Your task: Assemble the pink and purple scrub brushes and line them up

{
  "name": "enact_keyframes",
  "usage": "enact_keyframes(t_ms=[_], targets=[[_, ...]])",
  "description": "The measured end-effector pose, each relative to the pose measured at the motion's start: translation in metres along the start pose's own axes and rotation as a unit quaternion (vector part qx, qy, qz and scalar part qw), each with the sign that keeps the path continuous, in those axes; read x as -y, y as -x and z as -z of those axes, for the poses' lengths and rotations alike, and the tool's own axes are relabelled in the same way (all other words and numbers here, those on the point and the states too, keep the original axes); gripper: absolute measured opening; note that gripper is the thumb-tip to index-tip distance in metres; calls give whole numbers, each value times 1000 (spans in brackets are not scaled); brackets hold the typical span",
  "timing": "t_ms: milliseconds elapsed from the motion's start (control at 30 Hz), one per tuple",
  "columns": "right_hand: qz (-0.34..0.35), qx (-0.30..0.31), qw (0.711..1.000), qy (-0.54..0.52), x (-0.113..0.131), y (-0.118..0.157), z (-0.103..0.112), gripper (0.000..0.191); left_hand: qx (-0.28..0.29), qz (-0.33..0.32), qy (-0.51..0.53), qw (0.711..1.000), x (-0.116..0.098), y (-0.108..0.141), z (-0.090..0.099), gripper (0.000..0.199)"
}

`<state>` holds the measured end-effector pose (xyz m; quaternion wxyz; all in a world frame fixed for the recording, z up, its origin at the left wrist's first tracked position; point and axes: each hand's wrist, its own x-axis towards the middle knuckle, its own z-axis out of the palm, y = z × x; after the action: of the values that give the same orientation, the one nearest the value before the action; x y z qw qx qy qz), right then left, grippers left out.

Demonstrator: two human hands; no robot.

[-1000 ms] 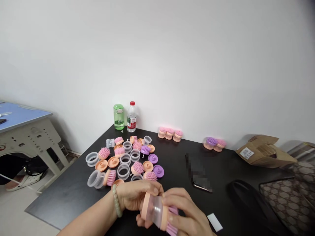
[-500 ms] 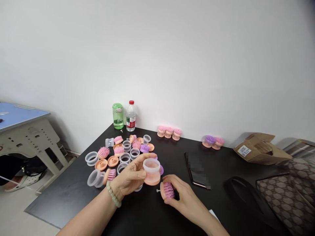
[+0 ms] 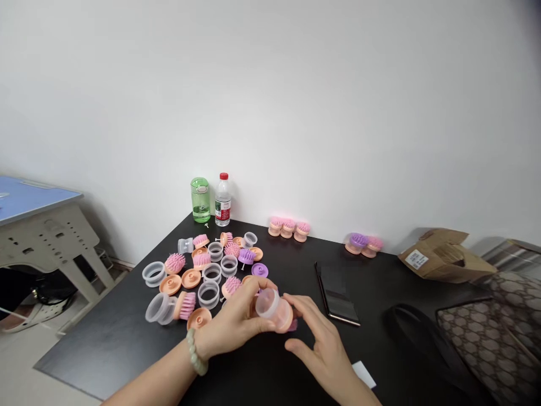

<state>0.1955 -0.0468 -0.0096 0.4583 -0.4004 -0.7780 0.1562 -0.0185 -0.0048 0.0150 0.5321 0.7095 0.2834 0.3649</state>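
Left hand (image 3: 234,327): fingers grasping clear cup (image 3: 274,311). Right hand (image 3: 327,349): fingers parted beside it. Whole brushes (image 3: 301,232) by wall (image 3: 338,113): five. Loose parts (image 3: 170,285): many.

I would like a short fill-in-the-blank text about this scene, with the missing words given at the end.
The clear plastic bottle beside the translucent green bottle has a ____ cap. The left row of pink-bristled brushes along the white wall counts ____ pieces. The pale green bead bracelet is on the person's ____ wrist. The open bag near the flat black phone is made of brown ____.

Missing words: red; three; left; paper.
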Motion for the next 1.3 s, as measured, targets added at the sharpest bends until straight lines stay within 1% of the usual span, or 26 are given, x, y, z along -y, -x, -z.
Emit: enact_keyframes(t_ms=[67, 133, 267, 433, 600, 667, 733, 800, 867, 900, 933, 1000, 1067, 1100, 1200, 1233, 1300], targets=[[15, 0, 1000, 7, 4, -1, -2, 55, -9, -12, -67, 998, -1, 1, -4, 46], [27, -3, 1000, 7, 6, -2, -2, 51, -18, -22, -111, 993, -2, 2, -7, 48], [41, -4, 999, 3, 9, -5, 1, 42, -17, -31, -141, 989, -1, 2, -10, 47], [67, -7, 998, 15, 11, -6, 3, 39, 4, -21, -171, 985, 7, 1, -12, 42], [137, -38, 987, 68, 10, -1, -2, 31, 12, -27, -223, 974, 11, 0, -14, 35], [170, -48, 981, 82, 10, 1, -4, 37, 8, -29, -236, 971, 9, 0, -15, 35], [202, -61, 973, 93, 10, 2, -4, 47, -9, -27, -242, 970, 6, 1, -15, 35], [233, -75, 963, 115, 8, 1, -2, 56, -28, -13, -223, 974, 4, 1, -13, 34], [236, -92, 958, 134, 4, 1, 2, 60, -51, 4, -195, 980, 2, 1, -9, 34], [211, -101, 963, 135, 2, 0, 5, 58, -63, 7, -189, 980, 1, 1, -6, 34], [165, -109, 972, 127, -2, 0, 7, 54, -75, 4, -192, 978, 0, 0, -3, 34], [37, -116, 989, 87, -11, 0, 10, 46, -81, -15, -207, 975, -4, 0, 2, 30], [-76, -94, 992, 30, -22, 0, 11, 43, -50, -38, -203, 977, -8, 0, 6, 27], [-116, -74, 991, -4, -27, 0, 12, 43, -29, -48, -196, 979, -11, 0, 8, 27], [-194, -2, 976, -96, -42, 1, 11, 43, 24, -52, -165, 985, -15, 0, 12, 35], [-211, 17, 971, -113, -45, 1, 11, 42, 39, -48, -148, 987, -15, 0, 14, 38], [-227, 46, 966, -115, -49, 1, 9, 38, 68, -43, -102, 992, -14, -1, 17, 40]])
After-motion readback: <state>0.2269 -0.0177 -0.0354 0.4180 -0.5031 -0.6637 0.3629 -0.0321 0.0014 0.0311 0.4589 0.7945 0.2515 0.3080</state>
